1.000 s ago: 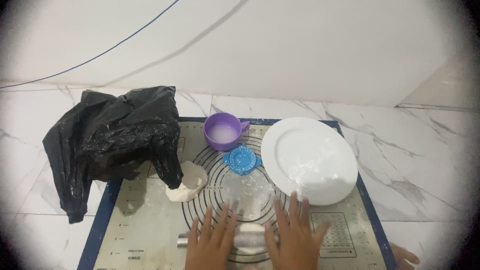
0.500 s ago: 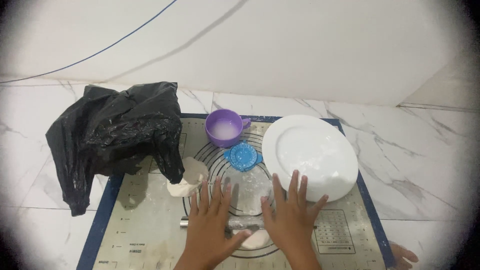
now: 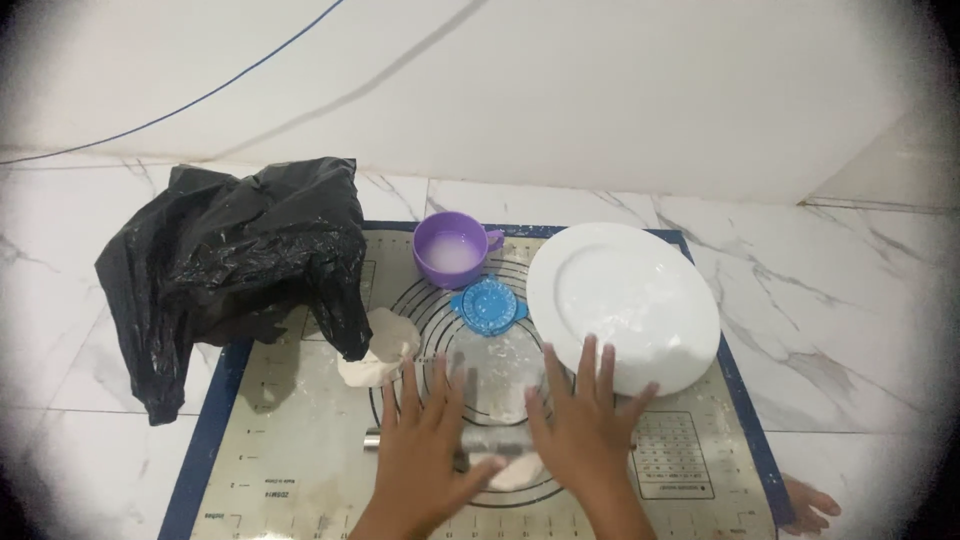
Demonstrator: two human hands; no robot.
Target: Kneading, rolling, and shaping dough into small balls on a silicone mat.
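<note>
Both my hands lie flat, fingers spread, on a thin rolling pin (image 3: 497, 446) that crosses a beige baking mat (image 3: 300, 470) with a blue border. My left hand (image 3: 425, 455) presses the pin's left part, and my right hand (image 3: 585, 435) presses its right part. A flattened piece of white dough (image 3: 512, 472) shows under the pin between my hands. One metal end of the pin (image 3: 372, 438) sticks out to the left. A larger lump of dough (image 3: 378, 350) rests just beyond my left fingertips.
A white plate (image 3: 622, 300) sits on the mat's right side, close to my right fingers. A purple cup (image 3: 452, 250) and a blue round mould (image 3: 488, 305) stand behind. A crumpled black plastic bag (image 3: 240, 270) covers the left. Toes (image 3: 810, 500) show at bottom right.
My hands have slid away from me across the mat, pushing the pin forward. The dough piece now shows nearer my wrists.
</note>
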